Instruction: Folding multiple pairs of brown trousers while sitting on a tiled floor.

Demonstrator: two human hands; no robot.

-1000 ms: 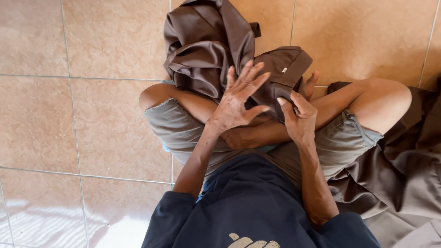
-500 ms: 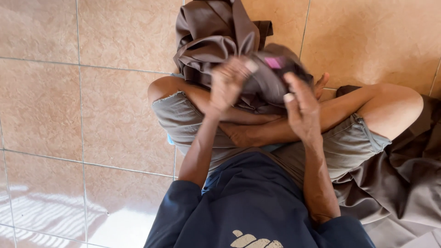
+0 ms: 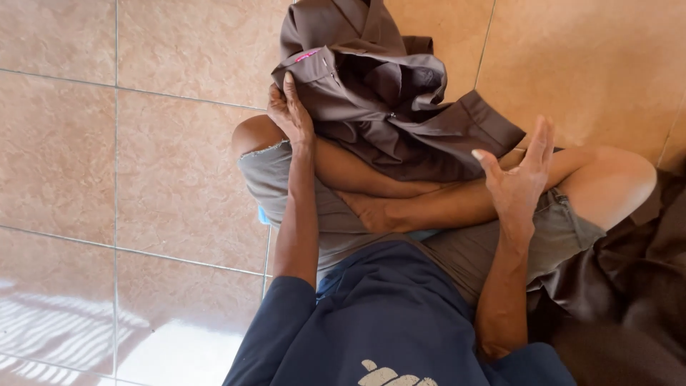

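From the head camera I see the left hand point(image 3: 291, 111) gripping the left edge of a folded brown garment point(image 3: 389, 107), fingers curled around the hem by a small pink tag (thumb hidden behind cloth). The garment rests on the crossed legs point(image 3: 400, 196), over the tiled floor point(image 3: 143, 157). My right hand point(image 3: 520, 179) hovers just beside its lower right corner, fingers spread, released.
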